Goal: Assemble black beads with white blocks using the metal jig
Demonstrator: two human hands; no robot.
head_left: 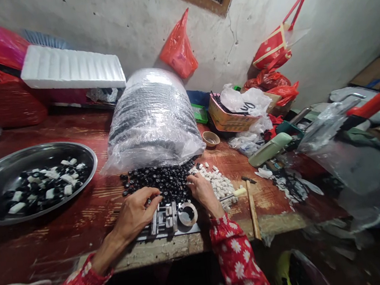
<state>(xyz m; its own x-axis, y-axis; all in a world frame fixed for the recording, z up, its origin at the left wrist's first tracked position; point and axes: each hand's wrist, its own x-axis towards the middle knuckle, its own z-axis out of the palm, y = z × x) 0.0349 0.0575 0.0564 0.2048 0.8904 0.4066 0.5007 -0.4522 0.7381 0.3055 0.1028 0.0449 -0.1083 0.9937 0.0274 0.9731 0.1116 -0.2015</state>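
Observation:
My left hand (136, 211) is at the left end of a small metal jig (166, 218), thumb and fingertips drawn together. Whatever they hold is too small to name. Fingers curled, my right hand (203, 194) reaches between a pile of small black round parts (160, 180) and a heap of small white blocks (220, 182). What lies at its fingertips cannot be made out. The jig has metal bars and a round metal ring (187, 214), and sits at the table's front edge just under both hands.
A steel basin (91, 160) of black-and-white pieces stands left. Behind the pile bulges a large plastic-wrapped sack (152, 114). To the right lie a hammer (252, 208), a pale-handled tool (238, 192), a green-handled object (269, 149) and scraps (294, 183). A small bowl (211, 138) stands behind.

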